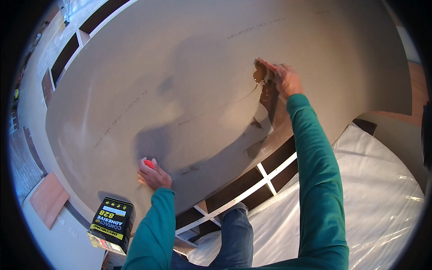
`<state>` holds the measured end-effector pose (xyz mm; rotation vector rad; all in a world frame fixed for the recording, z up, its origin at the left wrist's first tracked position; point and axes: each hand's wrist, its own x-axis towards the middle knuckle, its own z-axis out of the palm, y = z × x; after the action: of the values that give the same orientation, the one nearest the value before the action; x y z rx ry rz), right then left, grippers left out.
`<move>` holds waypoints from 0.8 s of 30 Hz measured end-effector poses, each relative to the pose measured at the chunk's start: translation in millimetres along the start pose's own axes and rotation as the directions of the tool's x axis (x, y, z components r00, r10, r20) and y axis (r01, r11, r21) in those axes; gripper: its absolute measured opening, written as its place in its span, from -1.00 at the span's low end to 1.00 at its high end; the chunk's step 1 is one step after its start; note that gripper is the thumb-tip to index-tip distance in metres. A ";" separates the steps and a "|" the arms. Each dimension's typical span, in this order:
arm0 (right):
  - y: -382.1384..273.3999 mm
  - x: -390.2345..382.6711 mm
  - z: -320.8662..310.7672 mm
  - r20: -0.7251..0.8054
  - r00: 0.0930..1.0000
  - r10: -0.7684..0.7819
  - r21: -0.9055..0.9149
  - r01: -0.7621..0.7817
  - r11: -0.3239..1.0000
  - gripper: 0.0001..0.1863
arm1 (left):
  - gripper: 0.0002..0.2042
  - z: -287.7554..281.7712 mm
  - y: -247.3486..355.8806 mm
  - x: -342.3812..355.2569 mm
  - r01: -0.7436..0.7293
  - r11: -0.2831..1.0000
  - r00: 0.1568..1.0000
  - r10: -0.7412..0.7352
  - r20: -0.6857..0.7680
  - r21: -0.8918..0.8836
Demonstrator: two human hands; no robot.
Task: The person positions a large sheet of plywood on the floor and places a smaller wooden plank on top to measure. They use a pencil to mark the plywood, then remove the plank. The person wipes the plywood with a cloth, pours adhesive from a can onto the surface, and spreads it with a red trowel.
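A large grey-brown board (202, 76) lies before me, with faint lines of print on it. Toward its far right, my right hand (288, 82) grips a flat red spreader (266, 64). The spreader's edge meets a glossy puddle of amber-brown glue (259, 74). Below it, a wet brown smear (268, 96) runs toward the board's near edge, and a thin thread of glue trails to the left. My left hand (154, 174) is closed round a small red cap (149, 164) and rests on the board's near left part. Fingers hide much of the cap.
A black rectangular tin (111, 222) with yellow markings stands at the near left. Under the board's near edge shows a white-edged frame (240, 193) with dark compartments. Clear plastic sheeting (373, 180) covers something at the right. A reddish-brown panel (49, 199) lies at the left.
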<state>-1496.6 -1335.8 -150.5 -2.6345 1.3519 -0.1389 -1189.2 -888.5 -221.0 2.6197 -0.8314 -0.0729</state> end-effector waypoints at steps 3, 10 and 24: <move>-6.7 -28.3 8.9 -0.043 0.989 -0.142 -0.046 0.140 0.989 -0.63 | -0.60 1.9 2.3 0.2 0.012 1.000 1.000 -0.012 0.004 0.000; -40.1 -66.2 -15.1 -0.075 0.997 0.011 0.161 0.001 0.987 -0.75 | -0.59 1.9 -0.2 -2.1 -0.006 0.999 1.000 0.006 -0.012 0.038; 2.6 -50.8 -5.5 -0.094 0.978 0.185 0.078 -0.178 0.981 -0.91 | -0.59 3.3 -2.9 -1.2 -0.016 0.997 1.000 0.016 -0.009 0.078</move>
<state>-1529.2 -1296.6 -145.8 -2.4625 1.5816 -0.2925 -1189.2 -886.9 -225.2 2.6838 -0.8686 -0.0238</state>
